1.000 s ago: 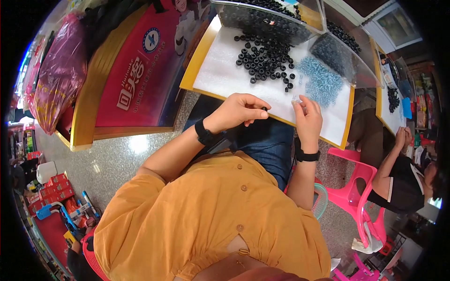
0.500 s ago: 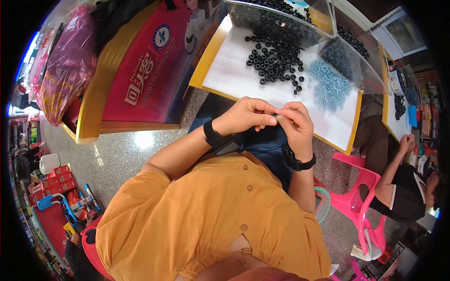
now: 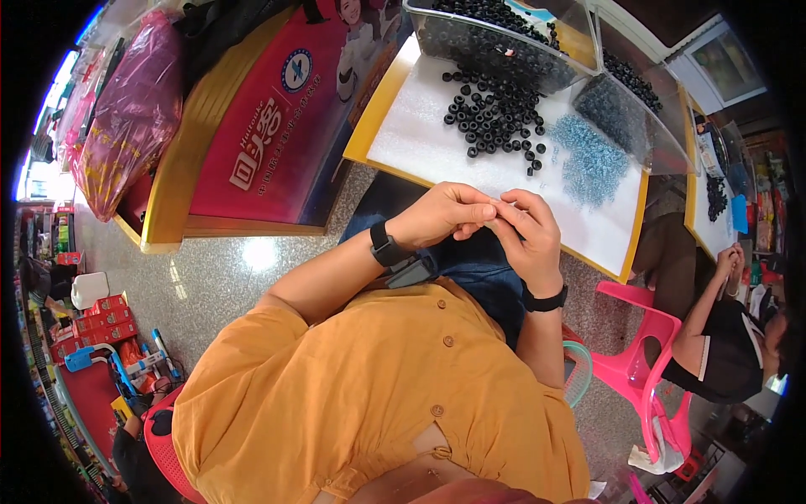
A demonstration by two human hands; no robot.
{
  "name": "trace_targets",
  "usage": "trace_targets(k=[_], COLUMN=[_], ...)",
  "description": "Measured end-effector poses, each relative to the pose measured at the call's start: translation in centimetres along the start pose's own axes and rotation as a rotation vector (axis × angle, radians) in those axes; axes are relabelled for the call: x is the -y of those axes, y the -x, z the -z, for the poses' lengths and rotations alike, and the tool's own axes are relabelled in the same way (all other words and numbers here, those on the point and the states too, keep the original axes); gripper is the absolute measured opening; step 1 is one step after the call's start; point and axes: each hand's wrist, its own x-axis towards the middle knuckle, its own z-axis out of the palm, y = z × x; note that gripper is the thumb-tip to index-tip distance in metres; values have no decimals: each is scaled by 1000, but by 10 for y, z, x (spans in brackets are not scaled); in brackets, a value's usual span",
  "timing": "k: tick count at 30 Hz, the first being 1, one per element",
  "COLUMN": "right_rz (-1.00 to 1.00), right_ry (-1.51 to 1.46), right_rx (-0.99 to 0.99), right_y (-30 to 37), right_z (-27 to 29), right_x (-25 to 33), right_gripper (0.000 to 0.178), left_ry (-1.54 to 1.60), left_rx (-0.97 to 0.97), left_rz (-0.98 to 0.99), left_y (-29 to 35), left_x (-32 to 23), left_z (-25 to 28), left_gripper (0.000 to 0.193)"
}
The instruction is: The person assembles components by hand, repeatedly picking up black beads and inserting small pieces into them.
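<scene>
Whatever the left hand (image 3: 441, 214) and right hand (image 3: 529, 235) pinch between their touching fingertips is too small to tell, and the clear bins (image 3: 504, 42) are cut off at the top edge.

A single head-worn fisheye camera is looking steeply down from close above the wearer's orange buttoned shirt (image 3: 378, 403), facing forward over the yellow-edged white foam-topped table (image 3: 420, 139); straight edges are bending toward the dark rim.

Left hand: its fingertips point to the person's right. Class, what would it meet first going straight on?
The left hand would meet the right hand first; their fingertips already seem to touch, though depth is unclear.
</scene>
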Motion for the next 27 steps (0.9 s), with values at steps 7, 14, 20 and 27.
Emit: trace_targets(k=[7,14,20,27], right_rz=[-21,-129,-259,-112], right_ry=[-38,-12,277,465], right_rx=[-7,97,55,170], right_y=[-4,-20,-74,-134], right_z=[-6,2,43,25], right_x=[1,-6,-50,-100], right_gripper=[20,23,13,11], left_ry=[-15,-189,-393,-439], left_rx=[84,-43,-183,-190], left_rz=[54,7,-153,-152], left_y=[-3,-5,-12,-12], left_x=[-6,-13,-8,-12], left_z=[12,18,31,30], left_gripper=[25,26,25,24])
